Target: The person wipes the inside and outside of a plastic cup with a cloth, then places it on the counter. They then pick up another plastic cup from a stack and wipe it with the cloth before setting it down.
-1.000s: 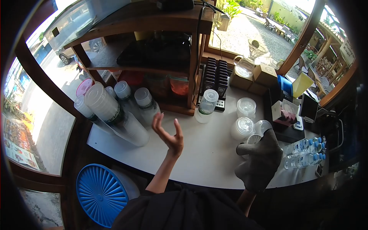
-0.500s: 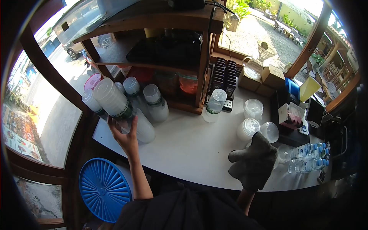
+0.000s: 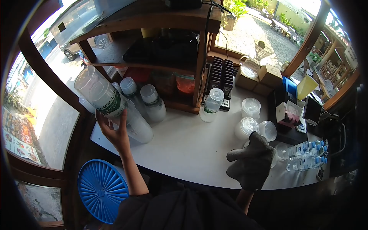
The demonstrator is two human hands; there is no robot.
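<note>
My left hand (image 3: pixel 115 132) grips a clear plastic cup (image 3: pixel 98 93) with a green print, lifted off the top of a tall stack of cups (image 3: pixel 134 124) at the left of the white counter (image 3: pixel 191 149). My right hand (image 3: pixel 251 161) wears a grey glove and hovers near the counter's right front, fingers closed, beside several lidded clear cups (image 3: pixel 245 127). Whether the glove holds anything is hidden.
A wooden shelf (image 3: pixel 153 65) stands at the back with more cup stacks (image 3: pixel 152 103) beneath. A lidded bottle-cup (image 3: pixel 211 104), dark pagers (image 3: pixel 220 74), cardboard boxes (image 3: pixel 264 76) and water bottles (image 3: pixel 306 155) crowd the right. A blue round lid (image 3: pixel 100 189) sits below the counter's left edge.
My left hand went from the air over the counter to the left cup stack, took hold of the top cup and raised it. The gloved right hand drifted slightly left.
</note>
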